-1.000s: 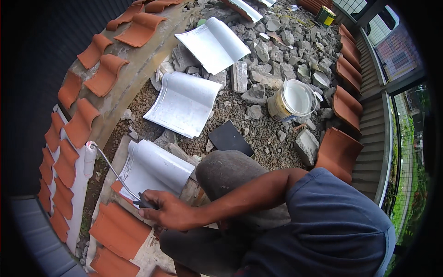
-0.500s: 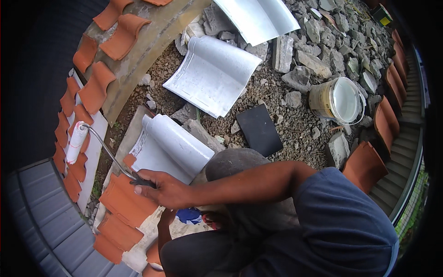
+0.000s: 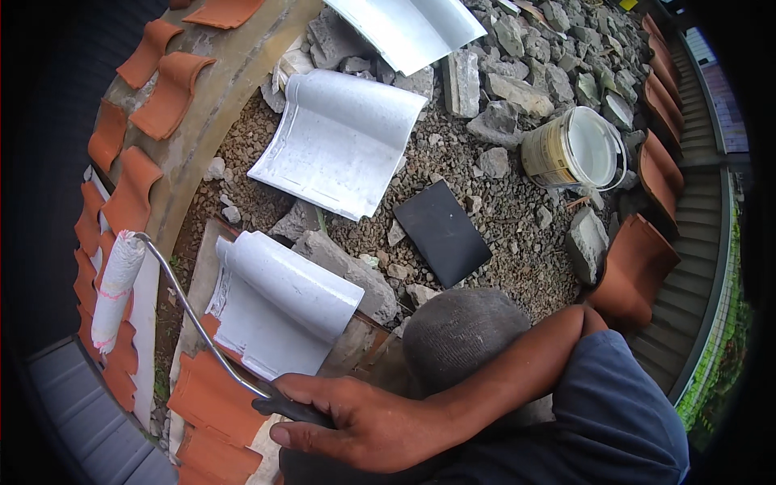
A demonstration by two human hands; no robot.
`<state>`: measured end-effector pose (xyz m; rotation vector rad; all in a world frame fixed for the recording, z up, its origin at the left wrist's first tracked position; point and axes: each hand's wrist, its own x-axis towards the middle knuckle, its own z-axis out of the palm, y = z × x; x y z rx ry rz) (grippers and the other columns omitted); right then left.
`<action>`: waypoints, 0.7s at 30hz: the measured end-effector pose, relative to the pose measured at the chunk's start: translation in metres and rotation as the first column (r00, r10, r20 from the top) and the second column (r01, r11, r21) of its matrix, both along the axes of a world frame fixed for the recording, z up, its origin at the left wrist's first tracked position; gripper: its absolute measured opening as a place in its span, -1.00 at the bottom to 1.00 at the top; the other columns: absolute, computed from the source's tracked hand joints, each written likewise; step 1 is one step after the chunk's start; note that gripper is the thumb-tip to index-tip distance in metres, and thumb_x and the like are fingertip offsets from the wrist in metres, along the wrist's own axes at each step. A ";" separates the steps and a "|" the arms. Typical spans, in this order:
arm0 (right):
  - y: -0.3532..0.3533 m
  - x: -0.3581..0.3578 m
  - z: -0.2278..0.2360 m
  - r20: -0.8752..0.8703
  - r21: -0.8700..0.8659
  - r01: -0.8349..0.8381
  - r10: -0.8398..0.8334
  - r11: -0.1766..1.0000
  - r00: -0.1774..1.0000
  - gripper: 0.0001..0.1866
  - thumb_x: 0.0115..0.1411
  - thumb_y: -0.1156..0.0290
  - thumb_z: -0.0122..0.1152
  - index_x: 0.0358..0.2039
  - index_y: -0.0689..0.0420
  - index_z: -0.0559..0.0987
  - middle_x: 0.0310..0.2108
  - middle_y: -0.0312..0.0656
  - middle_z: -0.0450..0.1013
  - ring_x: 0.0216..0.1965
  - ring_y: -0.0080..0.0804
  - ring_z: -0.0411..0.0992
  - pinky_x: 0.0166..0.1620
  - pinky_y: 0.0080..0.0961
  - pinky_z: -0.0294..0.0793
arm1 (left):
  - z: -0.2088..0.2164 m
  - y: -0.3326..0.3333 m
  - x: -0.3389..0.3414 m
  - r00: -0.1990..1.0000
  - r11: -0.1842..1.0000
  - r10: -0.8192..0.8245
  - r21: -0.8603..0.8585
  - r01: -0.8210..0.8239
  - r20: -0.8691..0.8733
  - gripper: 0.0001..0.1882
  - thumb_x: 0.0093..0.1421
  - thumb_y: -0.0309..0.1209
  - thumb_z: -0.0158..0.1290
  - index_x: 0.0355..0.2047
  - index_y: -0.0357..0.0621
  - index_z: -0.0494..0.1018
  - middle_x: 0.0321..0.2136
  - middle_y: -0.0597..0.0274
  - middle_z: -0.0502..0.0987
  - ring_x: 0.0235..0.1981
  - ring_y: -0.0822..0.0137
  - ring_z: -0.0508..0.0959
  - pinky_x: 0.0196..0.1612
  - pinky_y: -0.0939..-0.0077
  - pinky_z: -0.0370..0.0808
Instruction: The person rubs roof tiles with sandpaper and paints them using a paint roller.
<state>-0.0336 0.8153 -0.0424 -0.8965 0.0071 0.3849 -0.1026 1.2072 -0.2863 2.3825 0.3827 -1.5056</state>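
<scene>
My right hand (image 3: 368, 420) is closed around the black handle of a paint roller (image 3: 118, 287). Its bent metal rod reaches to the left, and the white, paint-coated sleeve hangs above orange tiles at the far left. Just beyond the hand lies a curved roof tile coated white (image 3: 287, 291), with a bare orange patch at its left edge. Nearer to me, unpainted orange tiles (image 3: 212, 400) lie beside the handle. A second white tile (image 3: 343, 141) rests on the gravel farther off, and a third white tile (image 3: 412, 28) is cut by the top edge. My left hand is out of sight.
A bucket of white paint (image 3: 550, 153) stands tilted on gravel at the right. A flat black panel (image 3: 443, 233) lies mid-ground, with broken concrete (image 3: 517, 97) behind. Orange tiles (image 3: 174, 93) line the left ledge; others (image 3: 634, 271) lean at the right. My knee (image 3: 465, 331) is close by.
My right hand, with the roller, has come nearer and lower in view. The view has shifted, and my left hand, partly visible before, has dropped out of it.
</scene>
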 end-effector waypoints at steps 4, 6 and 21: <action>0.012 -0.001 0.003 -0.001 0.010 0.029 -0.029 1.000 1.000 -0.64 0.56 0.05 -0.04 -0.09 0.13 0.38 -0.41 -0.39 0.23 -0.39 -0.64 0.14 -0.33 -0.50 0.21 | 0.002 -0.006 0.004 1.000 1.000 -0.024 -0.014 0.024 0.020 -0.26 0.42 0.03 -0.01 0.41 -0.25 0.23 0.34 -0.18 0.36 0.34 -0.10 0.38 0.35 0.10 0.31; 0.018 -0.006 0.003 -0.024 0.098 0.001 0.001 0.995 1.000 -0.62 0.56 0.03 -0.04 -0.03 0.14 0.39 -0.41 -0.40 0.22 -0.40 -0.66 0.22 -0.35 -0.54 0.28 | 0.002 -0.009 0.006 0.999 0.999 -0.040 -0.021 0.040 0.033 -0.27 0.42 0.03 -0.01 0.40 -0.25 0.24 0.34 -0.18 0.37 0.34 -0.10 0.39 0.35 0.10 0.30; 0.030 -0.020 0.011 0.324 -0.167 0.250 -0.186 0.954 0.927 -0.54 0.56 0.03 -0.08 0.02 0.21 0.50 -0.38 -0.14 0.44 -0.32 -0.32 0.41 -0.18 -0.29 0.42 | 0.042 -0.033 0.019 0.985 0.989 -0.126 -0.057 0.134 0.119 -0.32 0.44 0.00 0.00 0.37 -0.25 0.31 0.31 -0.17 0.41 0.33 -0.11 0.40 0.35 0.09 0.30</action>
